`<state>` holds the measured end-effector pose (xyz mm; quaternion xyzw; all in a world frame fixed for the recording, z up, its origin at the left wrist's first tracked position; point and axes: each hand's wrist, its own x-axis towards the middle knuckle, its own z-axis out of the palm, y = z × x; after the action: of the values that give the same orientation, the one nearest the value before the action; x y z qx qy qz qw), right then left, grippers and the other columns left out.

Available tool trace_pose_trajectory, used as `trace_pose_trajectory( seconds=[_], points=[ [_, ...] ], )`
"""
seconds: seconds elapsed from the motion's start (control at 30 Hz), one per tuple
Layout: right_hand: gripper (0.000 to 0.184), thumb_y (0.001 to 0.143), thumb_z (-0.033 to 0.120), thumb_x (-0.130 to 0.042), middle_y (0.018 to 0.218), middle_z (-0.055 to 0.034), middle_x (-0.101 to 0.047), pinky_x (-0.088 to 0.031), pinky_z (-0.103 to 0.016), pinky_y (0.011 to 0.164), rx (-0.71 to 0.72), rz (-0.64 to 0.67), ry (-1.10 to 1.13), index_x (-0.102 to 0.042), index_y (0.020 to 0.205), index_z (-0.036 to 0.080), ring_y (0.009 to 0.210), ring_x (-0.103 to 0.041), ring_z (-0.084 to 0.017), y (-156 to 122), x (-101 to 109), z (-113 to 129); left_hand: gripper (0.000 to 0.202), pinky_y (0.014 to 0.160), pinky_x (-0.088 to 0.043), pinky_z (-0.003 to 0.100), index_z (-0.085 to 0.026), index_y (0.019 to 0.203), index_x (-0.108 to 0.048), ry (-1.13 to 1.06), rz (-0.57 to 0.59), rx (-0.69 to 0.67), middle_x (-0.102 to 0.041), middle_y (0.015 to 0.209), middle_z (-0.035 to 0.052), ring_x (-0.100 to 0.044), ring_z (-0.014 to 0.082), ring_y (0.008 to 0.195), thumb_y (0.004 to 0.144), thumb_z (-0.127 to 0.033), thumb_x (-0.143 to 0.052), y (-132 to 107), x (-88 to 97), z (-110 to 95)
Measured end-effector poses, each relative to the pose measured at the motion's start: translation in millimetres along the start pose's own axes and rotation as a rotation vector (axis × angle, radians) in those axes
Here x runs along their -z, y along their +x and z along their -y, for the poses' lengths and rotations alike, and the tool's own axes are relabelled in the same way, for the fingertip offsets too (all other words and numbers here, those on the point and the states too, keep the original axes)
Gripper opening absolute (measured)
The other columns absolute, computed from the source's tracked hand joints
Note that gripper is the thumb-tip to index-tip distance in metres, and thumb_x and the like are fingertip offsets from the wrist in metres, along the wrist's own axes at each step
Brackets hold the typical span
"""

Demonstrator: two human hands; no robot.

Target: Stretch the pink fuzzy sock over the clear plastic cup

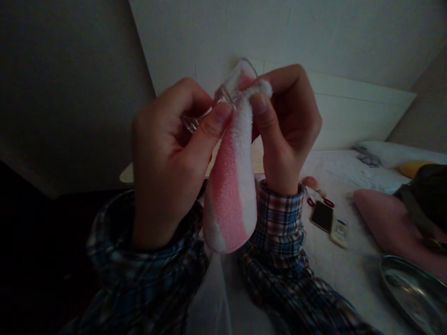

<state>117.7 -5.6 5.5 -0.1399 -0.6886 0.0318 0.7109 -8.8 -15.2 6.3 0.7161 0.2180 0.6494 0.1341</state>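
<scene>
Held up before me is a long, fuzzy pink-and-white striped piece [228, 195] with a rounded lower end and a thin pink edge, much like a slipper sole. Clear plastic [190, 123] is joined to or lies against its upper part, and a curved clear end [246, 70] shows above with pink inside. My left hand [178, 149] is closed, thumb pressing the clear plastic beside the striped fuzz. Between thumb and forefinger, my right hand [284, 121] pinches a folded white edge of the fuzzy piece. How the plastic and fuzz connect is hidden by my fingers.
On the bed at right lie a phone [321, 216], a small cream-coloured device [339, 231], red-handled scissors [328, 202], a pink cushion-like thing [379, 211] and a clear oval dish [415, 288]. A translucent bag [211, 298] is below my hands. A white headboard [356, 109] stands behind.
</scene>
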Motion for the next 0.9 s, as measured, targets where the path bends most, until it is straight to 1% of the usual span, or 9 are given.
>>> trace_pose_trajectory(
  seconds=[0.17, 0.23, 0.3, 0.4, 0.53, 0.63, 0.73, 0.8, 0.9],
  points=[
    [0.003, 0.080, 0.024, -0.051, 0.071, 0.0041, -0.046, -0.039, -0.020, 0.045, 0.025, 0.017, 0.040, -0.049, 0.078, 0.024, 0.053, -0.043, -0.007, -1, -4, 2, 0.023, 0.021, -0.012, 0.015, -0.018, 0.063, -0.054, -0.588, 0.189, 0.349, -0.026, 0.047, -0.0036, -0.019, 0.0026, 0.032, 0.082, -0.029, -0.048, 3, 4.6, -1],
    [0.003, 0.080, 0.023, -0.051, 0.069, 0.0041, -0.043, -0.037, -0.020, 0.043, 0.029, 0.025, 0.059, -0.049, 0.078, 0.024, 0.050, -0.040, -0.006, -1, -5, 3, 0.028, 0.019, -0.009, 0.013, -0.016, 0.060, -0.052, -0.741, 0.247, 0.482, -0.021, 0.046, -0.0045, -0.013, 0.0010, 0.030, 0.084, -0.029, -0.044, 5, 4.5, -1],
    [0.003, 0.080, 0.022, -0.051, 0.068, 0.0041, -0.041, -0.036, -0.020, 0.043, 0.034, 0.031, 0.074, -0.049, 0.078, 0.023, 0.050, -0.039, -0.006, -1, -5, 3, 0.032, 0.018, -0.006, 0.012, -0.016, 0.056, -0.048, -0.796, 0.258, 0.537, -0.018, 0.046, -0.0051, -0.010, -0.0001, 0.030, 0.085, -0.028, -0.042, 7, 3.4, -2],
    [0.003, 0.081, 0.022, -0.050, 0.068, 0.0039, -0.042, -0.036, -0.020, 0.043, 0.022, 0.020, 0.061, -0.050, 0.078, 0.024, 0.051, -0.039, -0.007, -1, -3, 2, 0.028, 0.021, -0.010, 0.011, -0.016, 0.057, -0.048, -0.747, 0.223, 0.458, -0.022, 0.048, -0.0044, -0.015, 0.0001, 0.033, 0.082, -0.028, -0.048, 5, 1.1, -2],
    [0.002, 0.081, 0.023, -0.050, 0.070, 0.0029, -0.046, -0.038, -0.020, 0.046, 0.011, -0.021, 0.055, -0.051, 0.079, 0.023, 0.055, -0.043, -0.007, 0, -1, 0, 0.011, 0.026, -0.019, 0.015, -0.020, 0.071, -0.055, -0.545, 0.177, 0.336, -0.035, 0.050, -0.0042, -0.029, 0.0027, 0.036, 0.080, -0.027, -0.053, 0, -0.6, 1],
    [0.004, 0.081, 0.026, -0.051, 0.073, 0.0023, -0.050, -0.041, -0.019, 0.048, 0.000, -0.029, -0.002, -0.051, 0.079, 0.023, 0.058, -0.047, -0.007, 1, 0, 2, 0.003, 0.033, -0.026, 0.018, -0.023, 0.075, -0.058, -0.302, 0.040, 0.169, -0.044, 0.058, -0.0038, -0.037, 0.0048, 0.043, 0.076, -0.024, -0.058, -2, -0.9, 1],
    [0.006, 0.081, 0.028, -0.051, 0.078, 0.0018, -0.052, -0.044, -0.018, 0.051, -0.017, -0.032, -0.058, -0.050, 0.080, 0.023, 0.063, -0.052, -0.008, 1, 2, 5, 0.004, 0.047, -0.033, 0.022, -0.022, 0.074, -0.061, -0.049, -0.109, 0.020, -0.050, 0.067, -0.0024, -0.044, 0.0077, 0.059, 0.075, -0.025, -0.060, -3, -1.7, -2],
    [0.006, 0.081, 0.029, -0.051, 0.079, 0.0016, -0.053, -0.045, -0.019, 0.052, -0.023, -0.031, -0.053, -0.051, 0.080, 0.023, 0.066, -0.053, -0.009, 0, 2, 7, 0.006, 0.053, -0.033, 0.024, -0.022, 0.076, -0.062, 0.034, -0.146, -0.021, -0.050, 0.069, -0.0023, -0.045, 0.0086, 0.065, 0.076, -0.027, -0.058, -4, -2.2, -5],
    [0.004, 0.081, 0.028, -0.049, 0.078, 0.0020, -0.053, -0.045, -0.019, 0.052, -0.023, -0.030, -0.042, -0.052, 0.080, 0.024, 0.064, -0.053, -0.008, -1, 2, 7, 0.010, 0.051, -0.031, 0.024, -0.020, 0.072, -0.060, 0.026, -0.097, 0.017, -0.048, 0.064, -0.0034, -0.044, 0.0070, 0.060, 0.077, -0.027, -0.057, -4, -1.4, -8]
  ],
)
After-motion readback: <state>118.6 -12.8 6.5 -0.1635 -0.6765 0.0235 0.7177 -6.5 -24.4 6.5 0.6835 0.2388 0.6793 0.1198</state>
